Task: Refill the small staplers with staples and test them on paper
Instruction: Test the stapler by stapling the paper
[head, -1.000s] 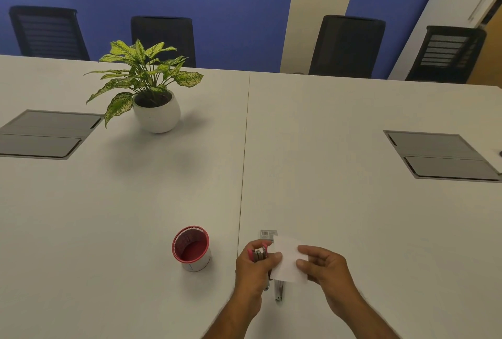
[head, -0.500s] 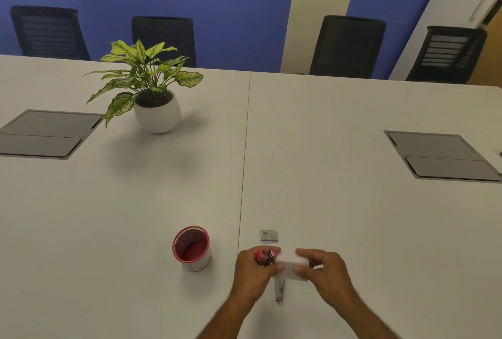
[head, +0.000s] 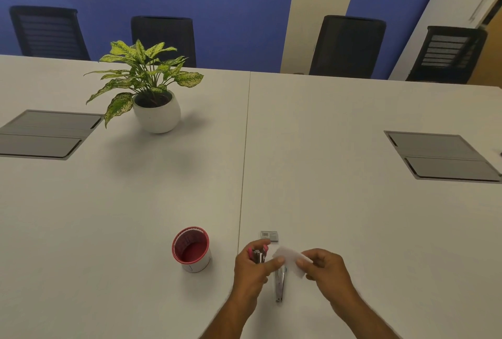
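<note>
Two bare forearms, no sleeves; hands [head: 254, 268] ungloved, ringless.

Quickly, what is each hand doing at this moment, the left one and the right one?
Left hand: closed around the pink stapler.
Right hand: pinching the piece of white paper.
</note>
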A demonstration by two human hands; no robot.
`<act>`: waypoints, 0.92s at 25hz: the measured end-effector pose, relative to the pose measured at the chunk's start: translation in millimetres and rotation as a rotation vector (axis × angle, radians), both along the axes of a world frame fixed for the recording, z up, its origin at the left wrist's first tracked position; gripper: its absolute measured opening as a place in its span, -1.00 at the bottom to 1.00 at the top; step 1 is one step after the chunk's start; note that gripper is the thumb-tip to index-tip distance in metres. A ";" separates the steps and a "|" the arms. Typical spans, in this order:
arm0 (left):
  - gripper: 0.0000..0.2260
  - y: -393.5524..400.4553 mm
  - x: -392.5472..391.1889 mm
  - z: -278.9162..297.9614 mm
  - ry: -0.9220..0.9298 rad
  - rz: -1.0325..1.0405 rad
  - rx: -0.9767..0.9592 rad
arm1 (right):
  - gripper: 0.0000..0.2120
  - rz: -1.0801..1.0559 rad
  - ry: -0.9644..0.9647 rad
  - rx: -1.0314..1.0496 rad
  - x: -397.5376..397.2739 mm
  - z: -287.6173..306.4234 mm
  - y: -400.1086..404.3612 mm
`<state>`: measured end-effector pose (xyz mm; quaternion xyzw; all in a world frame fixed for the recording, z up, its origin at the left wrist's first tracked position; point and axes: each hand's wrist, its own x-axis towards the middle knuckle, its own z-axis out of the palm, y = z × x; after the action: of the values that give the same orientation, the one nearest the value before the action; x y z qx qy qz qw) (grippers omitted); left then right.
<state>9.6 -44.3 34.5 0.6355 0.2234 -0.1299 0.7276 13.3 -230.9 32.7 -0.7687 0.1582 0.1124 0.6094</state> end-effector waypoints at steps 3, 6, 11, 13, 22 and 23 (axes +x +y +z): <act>-0.63 -3.0 -1.0 4.4 0.100 -0.014 -0.058 | -0.92 -0.107 0.085 0.236 -0.1 -0.2 5.5; -0.76 -10.2 -4.4 8.8 0.109 -0.076 -0.058 | -0.85 -0.145 0.118 0.348 0.8 0.4 10.8; -0.79 -17.5 -3.7 11.3 0.081 -0.042 0.017 | -0.81 -0.124 0.134 0.390 0.7 3.4 12.5; -0.84 -16.0 -3.4 11.6 0.066 -0.047 0.029 | -0.83 -0.050 0.130 0.357 0.9 6.1 10.2; -0.82 -12.9 -5.6 13.3 0.048 -0.120 0.060 | -0.91 0.081 0.113 0.198 4.9 7.6 6.1; -0.82 -13.1 -6.3 13.4 0.053 -0.117 0.061 | -0.92 0.071 0.112 0.198 4.0 6.7 6.9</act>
<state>3.3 -57.5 47.9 0.6658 0.2091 -0.1820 0.6927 17.3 -223.9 39.4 -0.7022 0.1529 0.1920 0.6683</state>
